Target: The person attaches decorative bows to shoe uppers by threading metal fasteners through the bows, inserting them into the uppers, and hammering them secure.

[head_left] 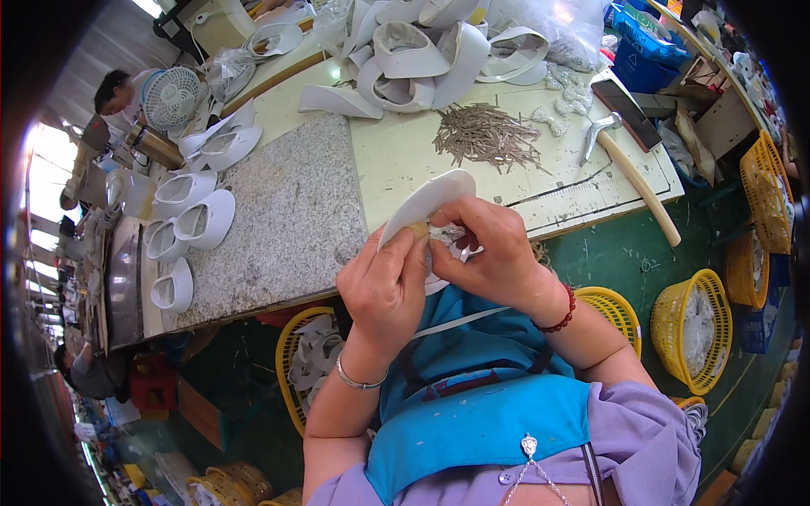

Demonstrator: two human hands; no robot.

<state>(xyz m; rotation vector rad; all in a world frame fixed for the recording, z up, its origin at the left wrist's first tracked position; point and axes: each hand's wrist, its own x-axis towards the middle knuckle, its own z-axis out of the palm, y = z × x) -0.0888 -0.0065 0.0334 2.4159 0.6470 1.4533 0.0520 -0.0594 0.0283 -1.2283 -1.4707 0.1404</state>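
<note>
A white curved shoe upper (432,196) is held up in front of my body, just past the near edge of the table. My left hand (384,282) is closed on its left side, with the thumb pressed against the inner face. The fingers of my right hand (498,253) are pinched at its inside, around a small silvery, sparkly ornament (447,232) that is partly hidden by them. Further off on the table, several similar glittery bow-shaped ornaments (574,93) lie beside a pile of thin brownish metal strips (485,135).
White shoe uppers (409,55) are heaped at the back; more (205,219) stand left of the grey stone slab (287,202). A hammer (633,177) overhangs the table's right edge near a dark phone (626,114). Yellow baskets (692,333) stand on the green floor.
</note>
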